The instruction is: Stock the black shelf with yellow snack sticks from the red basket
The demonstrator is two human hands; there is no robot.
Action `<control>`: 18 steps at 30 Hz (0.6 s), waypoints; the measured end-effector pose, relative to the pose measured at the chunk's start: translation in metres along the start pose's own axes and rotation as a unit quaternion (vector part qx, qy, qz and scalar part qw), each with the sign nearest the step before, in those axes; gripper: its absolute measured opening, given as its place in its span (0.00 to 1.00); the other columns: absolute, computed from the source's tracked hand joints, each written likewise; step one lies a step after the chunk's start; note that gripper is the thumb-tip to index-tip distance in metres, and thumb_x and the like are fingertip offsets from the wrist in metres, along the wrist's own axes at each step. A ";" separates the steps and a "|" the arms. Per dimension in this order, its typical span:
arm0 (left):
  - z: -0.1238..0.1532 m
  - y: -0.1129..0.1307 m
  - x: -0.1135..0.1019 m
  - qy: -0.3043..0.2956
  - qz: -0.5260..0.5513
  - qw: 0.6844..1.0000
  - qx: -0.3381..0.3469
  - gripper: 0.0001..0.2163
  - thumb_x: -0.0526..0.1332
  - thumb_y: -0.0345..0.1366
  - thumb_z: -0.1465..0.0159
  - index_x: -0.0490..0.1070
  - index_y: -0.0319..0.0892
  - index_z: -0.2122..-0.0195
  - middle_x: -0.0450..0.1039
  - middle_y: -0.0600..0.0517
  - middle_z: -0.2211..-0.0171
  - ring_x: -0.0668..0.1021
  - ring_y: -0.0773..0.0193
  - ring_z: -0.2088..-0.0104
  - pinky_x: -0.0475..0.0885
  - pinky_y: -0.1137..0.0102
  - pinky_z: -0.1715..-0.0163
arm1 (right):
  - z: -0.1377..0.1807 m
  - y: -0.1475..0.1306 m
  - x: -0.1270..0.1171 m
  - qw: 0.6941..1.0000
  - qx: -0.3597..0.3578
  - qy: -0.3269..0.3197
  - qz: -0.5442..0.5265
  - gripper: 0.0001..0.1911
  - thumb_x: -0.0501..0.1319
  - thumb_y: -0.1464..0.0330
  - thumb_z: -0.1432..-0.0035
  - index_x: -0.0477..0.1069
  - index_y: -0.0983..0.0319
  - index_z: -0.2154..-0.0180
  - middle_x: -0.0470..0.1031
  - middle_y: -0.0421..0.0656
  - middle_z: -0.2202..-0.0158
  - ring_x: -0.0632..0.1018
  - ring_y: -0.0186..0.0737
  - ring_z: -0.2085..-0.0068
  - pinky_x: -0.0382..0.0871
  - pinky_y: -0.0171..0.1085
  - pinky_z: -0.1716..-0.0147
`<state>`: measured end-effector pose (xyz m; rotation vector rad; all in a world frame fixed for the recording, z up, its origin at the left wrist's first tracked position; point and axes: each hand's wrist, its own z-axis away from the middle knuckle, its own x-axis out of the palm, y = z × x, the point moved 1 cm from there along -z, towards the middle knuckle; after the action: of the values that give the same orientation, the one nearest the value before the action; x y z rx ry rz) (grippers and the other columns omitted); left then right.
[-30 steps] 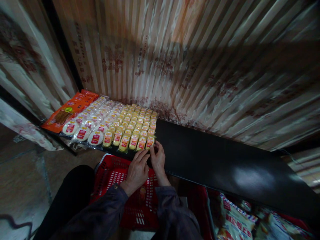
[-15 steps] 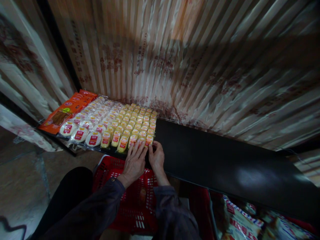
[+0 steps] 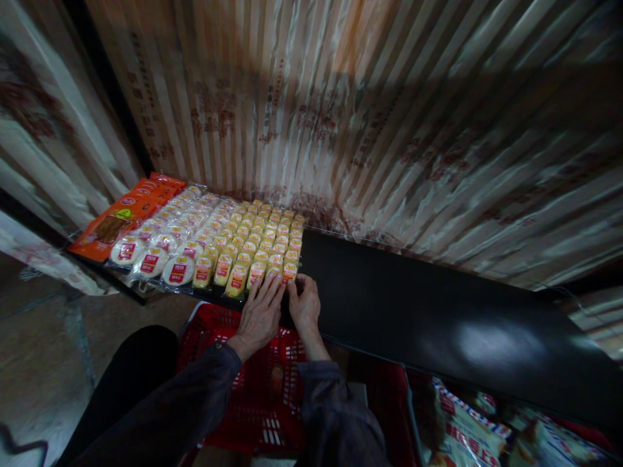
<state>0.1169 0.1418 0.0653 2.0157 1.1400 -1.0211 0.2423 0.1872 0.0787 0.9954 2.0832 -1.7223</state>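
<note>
Rows of small wrapped yellow cakes point(image 3: 237, 280) with red and white labels stand on the black shelf point(image 3: 389, 292). My left hand point(image 3: 257, 316) lies with its fingers stretched out over the fronts of the nearest cakes at the right end. Just beside it, my right hand point(image 3: 305, 306) is closed, thumb at the front and bent fingers at the right side of the end cake point(image 3: 289, 271), which is partly covered. Round white wrapped cakes point(image 3: 178, 269) sit in rows to the left of the yellow ones.
Orange snack bags point(image 3: 121, 214) lie at the shelf's left end. A red basket point(image 3: 253, 421) stands below my arms, with a small item inside. Bagged goods point(image 3: 467, 428) lie in a container below right. A pleated printed curtain point(image 3: 302, 117) hangs behind the shelf.
The view has shifted slightly, so the left end of the shelf appears a little further left. Both hands stay at the front right corner of the yellow cakes.
</note>
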 end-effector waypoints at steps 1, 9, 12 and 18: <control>0.000 0.000 0.001 0.000 -0.001 1.000 0.003 0.25 0.52 0.29 0.37 0.60 0.34 0.37 0.53 0.44 0.33 0.51 0.53 0.31 0.48 0.53 0.33 | 0.000 0.000 0.000 1.000 0.002 -0.003 -0.002 0.17 0.53 0.60 0.41 0.70 0.64 0.59 0.75 0.52 0.59 0.76 0.47 0.59 0.70 0.44 0.57; 0.001 -0.001 0.002 -0.006 -0.005 1.000 0.010 0.25 0.52 0.31 0.36 0.59 0.35 0.36 0.53 0.44 0.33 0.51 0.53 0.31 0.48 0.53 0.33 | -0.005 0.001 0.003 1.000 -0.003 -0.005 -0.027 0.14 0.54 0.60 0.42 0.69 0.63 0.61 0.76 0.49 0.63 0.76 0.44 0.62 0.69 0.42 0.59; 0.000 0.000 0.001 -0.004 -0.006 1.000 0.009 0.25 0.52 0.33 0.35 0.59 0.35 0.36 0.53 0.44 0.33 0.51 0.54 0.31 0.48 0.53 0.33 | -0.005 0.003 0.003 0.999 0.001 0.001 -0.041 0.14 0.55 0.60 0.43 0.69 0.63 0.61 0.76 0.49 0.63 0.76 0.43 0.64 0.70 0.41 0.59; -0.001 0.001 0.001 -0.009 -0.013 1.000 0.003 0.25 0.51 0.35 0.34 0.58 0.34 0.36 0.53 0.44 0.33 0.51 0.55 0.31 0.46 0.54 0.32 | -0.004 0.001 0.003 0.999 -0.003 0.000 -0.042 0.15 0.55 0.59 0.42 0.69 0.63 0.60 0.76 0.48 0.63 0.76 0.42 0.64 0.69 0.41 0.60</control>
<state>0.1184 0.1421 0.0651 1.9960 1.1583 -1.0555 0.2412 0.1919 0.0769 0.9176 2.1592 -1.7538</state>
